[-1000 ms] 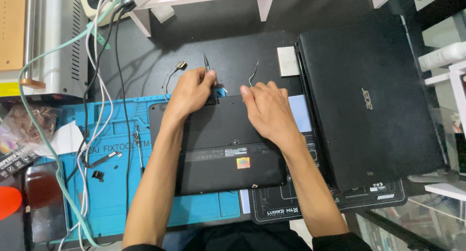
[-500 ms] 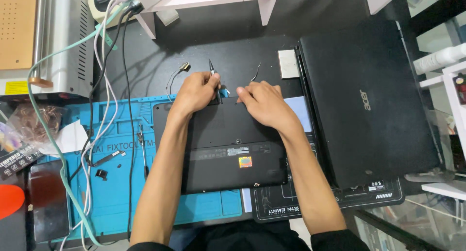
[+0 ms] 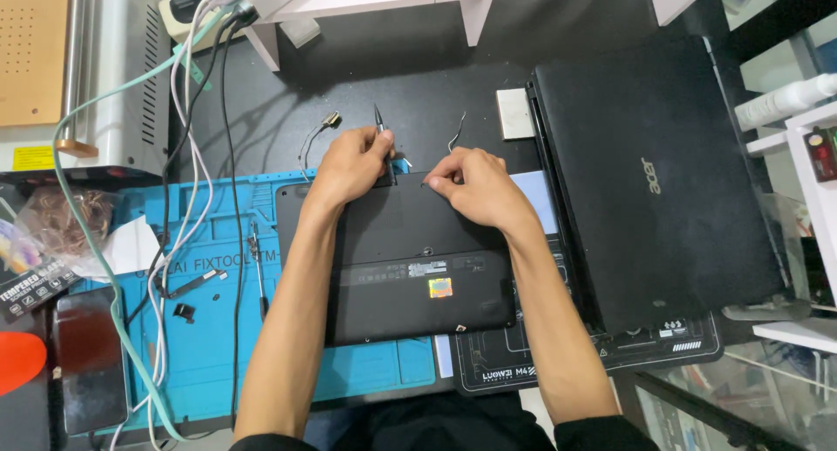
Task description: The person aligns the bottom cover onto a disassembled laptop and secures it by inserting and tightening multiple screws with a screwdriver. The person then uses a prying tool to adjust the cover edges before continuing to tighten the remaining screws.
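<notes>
A small black laptop (image 3: pixel 410 268) lies upside down on the blue work mat (image 3: pixel 200 346), with grey and orange stickers on its base. My left hand (image 3: pixel 353 163) grips a thin black tweezer-like tool (image 3: pixel 381 128) at the laptop's far edge. My right hand (image 3: pixel 475 185) rests on that same far edge, its fingertips pinched together close to the tool's tip. What sits between the fingertips is hidden.
A larger closed black laptop (image 3: pixel 654 181) lies to the right, partly on a black mat (image 3: pixel 523 364). Loose cables (image 3: pixel 200 111) run down the left side. Small parts and a thin tool (image 3: pixel 257 268) lie on the blue mat. A phone (image 3: pixel 87 355) sits at the lower left.
My right hand slid toward the laptop's far edge and closed its fingers near the tool. My left hand stayed at that edge with the tool. The view shifted slightly.
</notes>
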